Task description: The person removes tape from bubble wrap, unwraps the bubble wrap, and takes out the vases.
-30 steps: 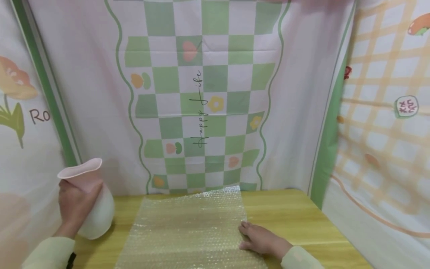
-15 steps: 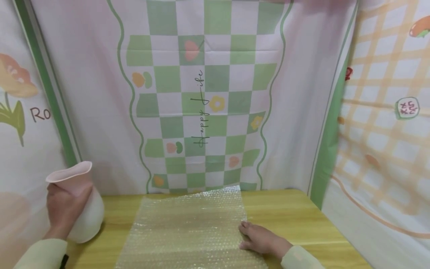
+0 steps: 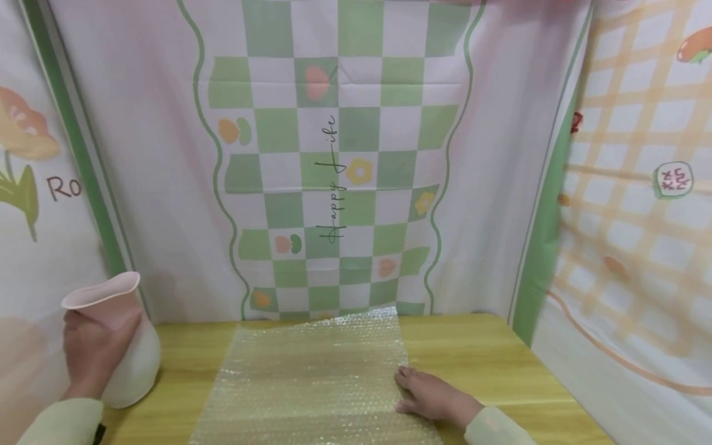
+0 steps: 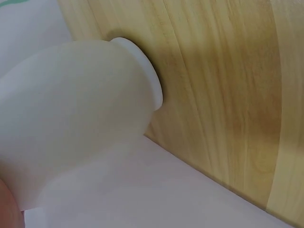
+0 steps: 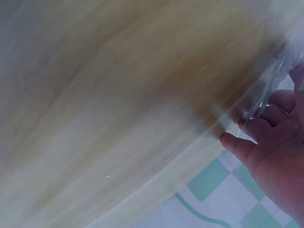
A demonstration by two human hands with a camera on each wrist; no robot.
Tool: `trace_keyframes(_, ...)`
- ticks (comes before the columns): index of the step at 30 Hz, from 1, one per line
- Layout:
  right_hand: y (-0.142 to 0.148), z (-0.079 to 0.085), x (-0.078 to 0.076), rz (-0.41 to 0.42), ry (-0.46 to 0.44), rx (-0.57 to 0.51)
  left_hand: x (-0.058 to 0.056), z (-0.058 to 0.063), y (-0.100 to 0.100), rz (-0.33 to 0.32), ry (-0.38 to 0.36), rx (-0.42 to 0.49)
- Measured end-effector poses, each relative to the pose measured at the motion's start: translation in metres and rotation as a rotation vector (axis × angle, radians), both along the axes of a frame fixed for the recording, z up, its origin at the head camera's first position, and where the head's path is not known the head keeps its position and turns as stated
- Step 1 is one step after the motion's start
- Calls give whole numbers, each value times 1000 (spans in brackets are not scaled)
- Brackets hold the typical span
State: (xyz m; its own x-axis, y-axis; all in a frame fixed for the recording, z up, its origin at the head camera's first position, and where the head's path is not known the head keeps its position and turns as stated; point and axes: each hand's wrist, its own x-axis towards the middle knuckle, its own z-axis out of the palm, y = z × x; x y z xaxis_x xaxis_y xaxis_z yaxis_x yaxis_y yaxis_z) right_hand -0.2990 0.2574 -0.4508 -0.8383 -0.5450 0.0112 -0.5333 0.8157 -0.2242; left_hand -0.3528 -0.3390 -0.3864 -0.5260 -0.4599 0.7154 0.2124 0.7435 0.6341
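At the left of the head view, my left hand (image 3: 96, 349) grips a vase (image 3: 136, 371) around its narrow pink neck. The vase has a wavy rim and a round whitish body, and it leans slightly. In the left wrist view its white foot (image 4: 145, 69) is close against the wooden tabletop, with a shadow beside it. My right hand (image 3: 431, 394) rests on the right edge of a clear bubble wrap sheet (image 3: 311, 383), fingertips touching that edge. The right wrist view shows the fingers (image 5: 240, 146) loosely bent beside the crinkled film (image 5: 270, 88).
The sheet spreads over the middle of the yellow wood-grain table (image 3: 473, 346), its far edge slightly raised. A green-and-white checked cloth (image 3: 334, 154) hangs behind the table. Patterned curtains (image 3: 628, 216) hang along both sides.
My left hand has moved left and slightly toward me, taking the vase away from the bubble wrap. The right hand and the sheet have stayed where they were.
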Motion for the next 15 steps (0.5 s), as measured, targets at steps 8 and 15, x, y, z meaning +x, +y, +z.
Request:
trace_keyframes(8,0,2,-1,14,26,-11,1,1,-2,11,-31,16)
trace_keyframes(15,0,1,0,12,15,-9,4,3,-4,23,-84,47)
